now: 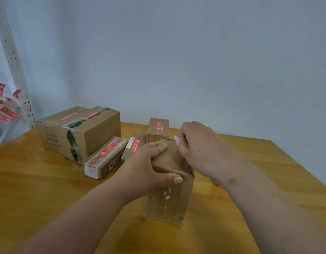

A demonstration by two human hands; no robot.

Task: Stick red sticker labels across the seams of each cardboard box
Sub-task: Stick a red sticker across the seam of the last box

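A tall cardboard box stands upright on the wooden table in front of me. My left hand grips its top from the left, thumb across the near edge and fingers over the top flap. My right hand hovers at the top's far right corner, fingers curled, pinching a small pale strip, seemingly a sticker or its backing. The seam on the box top shows bare cardboard between my hands.
A big taped box, a flat box, a small box and another small box stand behind, each with red labels. Red sticker strips hang at the left by a metal post. A red label lies under my right forearm.
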